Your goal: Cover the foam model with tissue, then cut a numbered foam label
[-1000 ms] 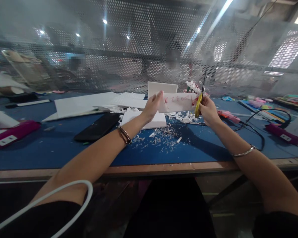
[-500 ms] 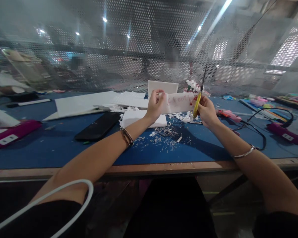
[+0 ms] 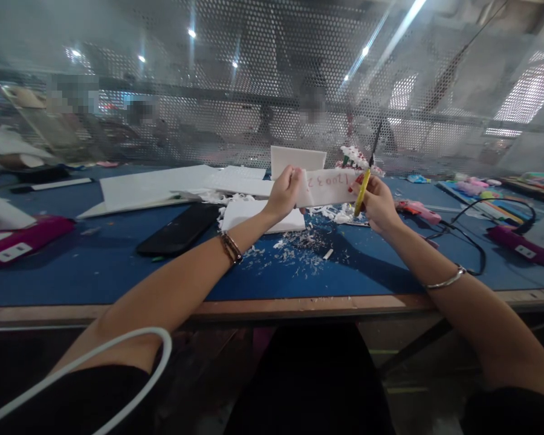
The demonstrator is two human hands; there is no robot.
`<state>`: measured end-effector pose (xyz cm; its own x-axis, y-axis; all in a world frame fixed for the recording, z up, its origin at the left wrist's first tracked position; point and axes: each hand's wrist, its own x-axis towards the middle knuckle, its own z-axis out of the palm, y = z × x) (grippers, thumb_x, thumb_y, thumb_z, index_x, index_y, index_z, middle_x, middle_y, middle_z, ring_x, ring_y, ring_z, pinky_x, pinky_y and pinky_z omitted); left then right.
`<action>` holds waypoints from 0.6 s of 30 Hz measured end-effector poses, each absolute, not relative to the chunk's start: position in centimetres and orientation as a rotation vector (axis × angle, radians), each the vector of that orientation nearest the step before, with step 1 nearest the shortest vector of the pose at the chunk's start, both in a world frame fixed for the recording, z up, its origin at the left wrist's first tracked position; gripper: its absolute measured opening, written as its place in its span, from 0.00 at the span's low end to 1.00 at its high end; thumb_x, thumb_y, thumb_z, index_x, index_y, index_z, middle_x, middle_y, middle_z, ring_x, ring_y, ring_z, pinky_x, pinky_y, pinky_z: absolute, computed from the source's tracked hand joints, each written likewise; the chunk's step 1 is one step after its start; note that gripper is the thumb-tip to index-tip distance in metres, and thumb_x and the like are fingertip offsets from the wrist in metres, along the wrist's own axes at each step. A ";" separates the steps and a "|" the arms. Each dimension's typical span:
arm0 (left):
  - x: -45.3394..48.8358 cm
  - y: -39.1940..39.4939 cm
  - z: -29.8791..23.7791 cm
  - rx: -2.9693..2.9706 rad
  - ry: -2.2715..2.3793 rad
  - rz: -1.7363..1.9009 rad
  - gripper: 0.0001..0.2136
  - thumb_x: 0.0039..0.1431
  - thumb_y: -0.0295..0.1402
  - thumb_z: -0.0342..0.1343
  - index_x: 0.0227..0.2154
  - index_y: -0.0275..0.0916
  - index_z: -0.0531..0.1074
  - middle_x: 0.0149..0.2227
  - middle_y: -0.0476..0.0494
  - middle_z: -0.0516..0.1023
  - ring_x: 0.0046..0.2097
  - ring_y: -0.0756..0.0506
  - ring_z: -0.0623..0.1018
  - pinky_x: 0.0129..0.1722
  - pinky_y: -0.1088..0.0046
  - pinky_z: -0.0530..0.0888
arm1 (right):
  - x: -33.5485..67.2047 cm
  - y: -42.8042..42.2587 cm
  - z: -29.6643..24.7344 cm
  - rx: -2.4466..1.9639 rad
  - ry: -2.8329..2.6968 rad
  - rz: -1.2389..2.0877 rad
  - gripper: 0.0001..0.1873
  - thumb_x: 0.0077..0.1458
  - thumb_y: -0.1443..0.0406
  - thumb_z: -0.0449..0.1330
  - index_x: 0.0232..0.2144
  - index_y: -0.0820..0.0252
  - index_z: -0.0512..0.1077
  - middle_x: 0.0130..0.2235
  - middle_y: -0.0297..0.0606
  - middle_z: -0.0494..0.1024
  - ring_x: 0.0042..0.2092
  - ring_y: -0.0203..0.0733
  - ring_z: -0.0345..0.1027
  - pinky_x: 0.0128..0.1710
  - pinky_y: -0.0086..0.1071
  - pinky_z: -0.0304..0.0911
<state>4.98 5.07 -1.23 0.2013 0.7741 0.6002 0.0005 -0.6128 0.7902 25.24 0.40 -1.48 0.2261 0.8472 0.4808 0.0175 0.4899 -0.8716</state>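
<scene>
My left hand (image 3: 284, 194) is closed on the left end of a white foam strip (image 3: 329, 185) with red writing, held above the blue table (image 3: 95, 266). My right hand (image 3: 375, 201) grips a yellow-handled knife (image 3: 364, 175) upright, its dark blade pointing up at the strip's right end. Below the hands lie a white foam block (image 3: 258, 216) and several white foam shavings (image 3: 299, 251).
A black phone (image 3: 178, 230) lies left of the foam block, white foam sheets (image 3: 154, 187) behind it. A pink glue gun (image 3: 417, 211) with a black cable (image 3: 469, 241) sits to the right. Magenta items (image 3: 22, 241) lie at both sides. A perforated screen (image 3: 254, 84) backs the table.
My left hand has gone from fingers flat against the strip to curled around its end. The strip and knife have stayed almost in place.
</scene>
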 end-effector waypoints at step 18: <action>6.5 4.2 -1.6 1.560 0.728 1.723 0.19 0.62 0.55 0.47 0.35 0.42 0.59 0.28 0.50 0.67 0.21 0.54 0.70 0.16 0.79 0.64 | 22.5 -0.4 -2.4 -0.679 -1.292 0.931 0.26 0.37 0.46 0.68 0.31 0.54 0.64 0.34 0.35 0.76 0.39 0.41 0.74 0.37 0.36 0.71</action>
<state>6.51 4.20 -1.62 -0.0388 0.7961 0.6039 -0.1222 -0.6036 0.7879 22.55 -0.44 -2.43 0.0190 0.8701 0.4925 -0.1917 0.4866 -0.8523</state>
